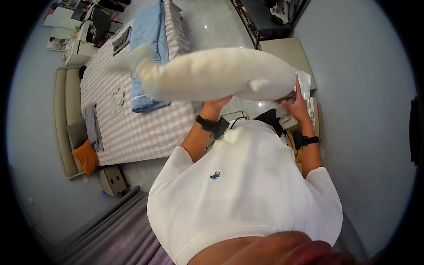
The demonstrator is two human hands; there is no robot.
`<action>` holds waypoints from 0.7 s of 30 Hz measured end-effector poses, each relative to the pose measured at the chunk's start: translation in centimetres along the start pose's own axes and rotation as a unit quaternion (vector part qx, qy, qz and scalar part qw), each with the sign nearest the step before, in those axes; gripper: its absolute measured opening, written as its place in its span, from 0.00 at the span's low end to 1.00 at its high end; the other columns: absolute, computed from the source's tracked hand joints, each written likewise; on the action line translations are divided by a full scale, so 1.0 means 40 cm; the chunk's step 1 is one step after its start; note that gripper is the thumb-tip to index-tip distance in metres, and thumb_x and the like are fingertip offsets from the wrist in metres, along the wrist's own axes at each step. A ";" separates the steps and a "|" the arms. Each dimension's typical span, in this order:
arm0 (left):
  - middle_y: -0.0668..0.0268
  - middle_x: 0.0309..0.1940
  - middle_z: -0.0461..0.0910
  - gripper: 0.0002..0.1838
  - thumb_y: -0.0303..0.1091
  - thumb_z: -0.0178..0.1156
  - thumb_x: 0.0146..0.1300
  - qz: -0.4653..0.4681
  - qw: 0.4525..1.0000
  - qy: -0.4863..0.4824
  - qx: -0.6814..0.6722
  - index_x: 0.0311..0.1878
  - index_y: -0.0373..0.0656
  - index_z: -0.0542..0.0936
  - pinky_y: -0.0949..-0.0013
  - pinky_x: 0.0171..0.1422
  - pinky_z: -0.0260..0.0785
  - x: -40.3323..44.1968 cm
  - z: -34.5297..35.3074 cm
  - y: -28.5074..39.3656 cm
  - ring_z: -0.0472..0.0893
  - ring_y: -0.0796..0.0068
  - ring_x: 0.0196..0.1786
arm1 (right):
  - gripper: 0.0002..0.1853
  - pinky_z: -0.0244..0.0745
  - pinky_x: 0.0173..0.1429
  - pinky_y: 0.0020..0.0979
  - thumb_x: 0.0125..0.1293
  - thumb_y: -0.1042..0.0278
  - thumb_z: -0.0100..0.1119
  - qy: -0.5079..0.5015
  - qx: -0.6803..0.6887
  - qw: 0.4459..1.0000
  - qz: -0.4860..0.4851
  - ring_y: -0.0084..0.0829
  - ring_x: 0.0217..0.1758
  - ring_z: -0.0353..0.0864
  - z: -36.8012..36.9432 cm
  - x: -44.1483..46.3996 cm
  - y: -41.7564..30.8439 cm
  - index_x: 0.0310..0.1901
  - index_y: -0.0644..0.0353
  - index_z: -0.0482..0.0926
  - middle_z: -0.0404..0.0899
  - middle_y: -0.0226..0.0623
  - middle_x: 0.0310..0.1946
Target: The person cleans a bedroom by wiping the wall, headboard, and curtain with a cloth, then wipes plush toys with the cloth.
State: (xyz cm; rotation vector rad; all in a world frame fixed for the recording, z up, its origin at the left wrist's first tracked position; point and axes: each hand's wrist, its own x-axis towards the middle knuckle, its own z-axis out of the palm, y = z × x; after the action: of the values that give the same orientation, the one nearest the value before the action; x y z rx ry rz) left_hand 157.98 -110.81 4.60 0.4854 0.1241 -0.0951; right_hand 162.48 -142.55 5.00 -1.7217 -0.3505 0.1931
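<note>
A long, plump white plush toy (212, 73) is held up crosswise in front of my chest. It has a small flipper on its side and a paler tail end, blurred by motion, at the left; its exact animal kind cannot be made out. My left hand (219, 103) grips its lower side near the middle, the fingers hidden behind it. Around the rounded right end, my right hand (299, 106) holds it with fingers up along the tip and the thumb below.
Left of me stands a bed (141, 137) with a checked sheet, a folded blue quilt (148, 39) and an orange cushion (86, 157). At the right are a wall (362, 110), a beige panel (287, 48) and a white plastic bag (304, 84). Curtains (115, 229) hang at lower left.
</note>
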 end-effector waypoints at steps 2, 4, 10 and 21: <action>0.65 0.55 0.75 0.19 0.38 0.61 0.67 -0.023 0.999 -0.010 -0.020 0.59 0.45 0.72 0.59 0.61 0.72 -0.014 -0.022 0.005 0.75 0.70 0.58 | 0.57 0.72 0.55 0.34 0.45 0.49 0.78 -0.004 -0.120 0.991 0.057 0.30 0.48 0.77 -0.022 0.001 -0.058 0.74 0.54 0.54 0.76 0.38 0.50; 0.64 0.55 0.75 0.20 0.39 0.60 0.67 -0.013 1.000 0.009 0.014 0.59 0.45 0.72 0.60 0.60 0.72 -0.031 -0.023 0.025 0.75 0.70 0.57 | 0.47 0.74 0.50 0.35 0.43 0.53 0.79 -0.005 -0.187 0.978 0.088 0.31 0.43 0.78 -0.055 0.007 -0.125 0.68 0.50 0.67 0.75 0.36 0.48; 0.63 0.56 0.74 0.22 0.40 0.59 0.68 0.010 0.990 0.043 0.130 0.61 0.44 0.69 0.60 0.58 0.73 -0.055 -0.012 0.068 0.76 0.69 0.55 | 0.48 0.73 0.59 0.38 0.34 0.50 0.80 -0.122 -0.364 0.924 -0.012 0.42 0.55 0.77 -0.102 0.031 -0.240 0.63 0.44 0.71 0.75 0.35 0.54; 0.60 0.57 0.74 0.26 0.43 0.57 0.69 0.103 0.962 -0.014 0.253 0.65 0.43 0.65 0.62 0.53 0.76 0.035 0.029 0.175 0.78 0.68 0.52 | 0.57 0.68 0.62 0.35 0.38 0.52 0.80 -0.353 -0.127 0.927 -0.019 0.42 0.57 0.75 0.151 0.117 -0.252 0.68 0.60 0.54 0.73 0.50 0.55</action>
State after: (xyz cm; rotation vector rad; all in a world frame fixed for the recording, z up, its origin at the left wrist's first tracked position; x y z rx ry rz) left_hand 160.30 -105.28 8.64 1.0046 0.0177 0.0735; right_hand 163.68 -133.84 14.09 -1.8533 -0.9719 0.7772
